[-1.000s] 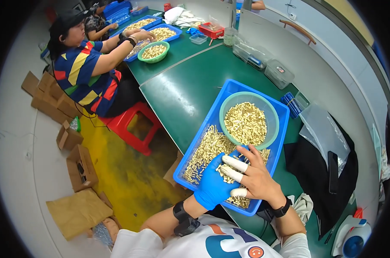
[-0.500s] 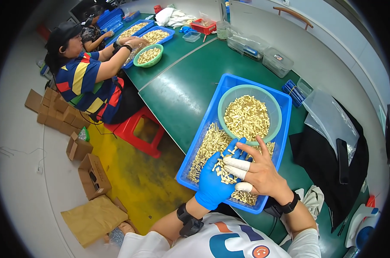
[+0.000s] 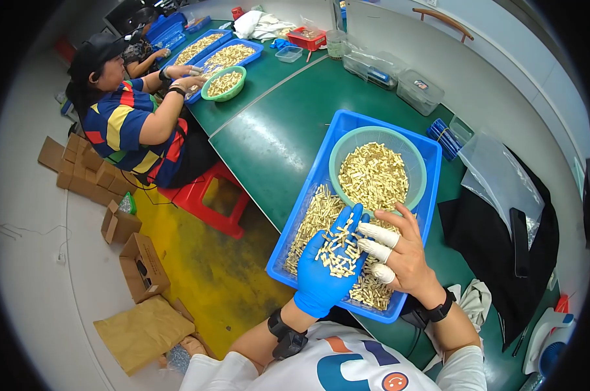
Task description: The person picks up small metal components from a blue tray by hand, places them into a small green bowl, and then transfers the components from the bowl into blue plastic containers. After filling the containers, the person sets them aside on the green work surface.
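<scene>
My left hand (image 3: 327, 274), in a blue glove, lies palm up and cups a heap of small brass-coloured metal pins (image 3: 340, 251). Its fingers point toward a green round basket (image 3: 336, 156) filled with the same kind of pins. Just to the right hovers my right hand (image 3: 406, 255), white finger cots on several fingertips, fingers spread and nothing visibly gripped. Both hands are over a blue tray (image 3: 433, 156), which carries the basket and a layer of loose pins (image 3: 314, 218). Part of that layer is hidden beneath my hands.
On the green table (image 3: 282, 137), a black cloth (image 3: 464, 221) with a phone (image 3: 519, 242) lies to the right. Clear plastic boxes (image 3: 420, 93) line the back wall. At far left a co-worker (image 3: 122, 117) handles pins beside another green basket (image 3: 224, 96).
My right hand has drawn back to the right, off my left palm, and its fingers have lifted apart. The pins on the left palm now show spread out. The co-worker's hands moved too.
</scene>
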The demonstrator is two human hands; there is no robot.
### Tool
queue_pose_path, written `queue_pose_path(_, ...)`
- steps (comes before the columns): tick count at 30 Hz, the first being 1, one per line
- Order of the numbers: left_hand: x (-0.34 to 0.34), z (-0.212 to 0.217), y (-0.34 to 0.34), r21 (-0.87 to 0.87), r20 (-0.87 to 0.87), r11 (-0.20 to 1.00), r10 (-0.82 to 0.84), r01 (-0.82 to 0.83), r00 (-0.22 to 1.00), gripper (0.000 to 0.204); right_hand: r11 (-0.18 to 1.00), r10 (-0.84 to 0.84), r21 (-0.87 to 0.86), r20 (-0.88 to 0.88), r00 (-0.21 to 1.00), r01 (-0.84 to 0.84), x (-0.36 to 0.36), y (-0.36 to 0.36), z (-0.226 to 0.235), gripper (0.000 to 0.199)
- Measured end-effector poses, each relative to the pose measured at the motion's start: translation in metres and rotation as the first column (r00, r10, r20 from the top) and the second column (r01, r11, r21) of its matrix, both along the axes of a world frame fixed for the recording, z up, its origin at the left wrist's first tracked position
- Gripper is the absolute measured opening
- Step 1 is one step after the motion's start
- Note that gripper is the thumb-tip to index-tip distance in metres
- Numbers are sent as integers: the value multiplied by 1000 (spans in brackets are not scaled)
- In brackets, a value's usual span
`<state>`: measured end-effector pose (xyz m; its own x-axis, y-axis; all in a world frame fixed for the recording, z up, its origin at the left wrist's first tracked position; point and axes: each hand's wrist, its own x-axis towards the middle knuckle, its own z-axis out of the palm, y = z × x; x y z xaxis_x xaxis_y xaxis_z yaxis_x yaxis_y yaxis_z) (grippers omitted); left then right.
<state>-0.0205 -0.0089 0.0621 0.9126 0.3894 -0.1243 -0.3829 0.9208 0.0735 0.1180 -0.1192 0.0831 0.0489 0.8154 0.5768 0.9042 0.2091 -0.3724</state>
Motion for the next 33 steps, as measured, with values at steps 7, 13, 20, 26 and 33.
queue_pose_path(7,-3,-1,-2,0,29,1000,-3,3,1000,59,995,-91,38,-35,995,93,-1,-1,-1,40)
queue_pose_path(13,-3,-2,0,22,9,1000,-13,13,1000,60,993,-98,59,-68,993,102,0,-2,-1,40)
queue_pose_path(20,0,1,-1,70,-22,998,0,1,1000,61,996,73,53,-33,997,-71,6,-5,0,35)
queue_pose_path(26,-4,-1,1,28,-69,999,-39,41,997,61,1000,26,-14,-11,1000,-26,-1,1,1,35)
queue_pose_path(33,-4,3,0,40,-50,998,-43,45,998,59,1000,-12,-18,-87,996,10,3,0,-2,39)
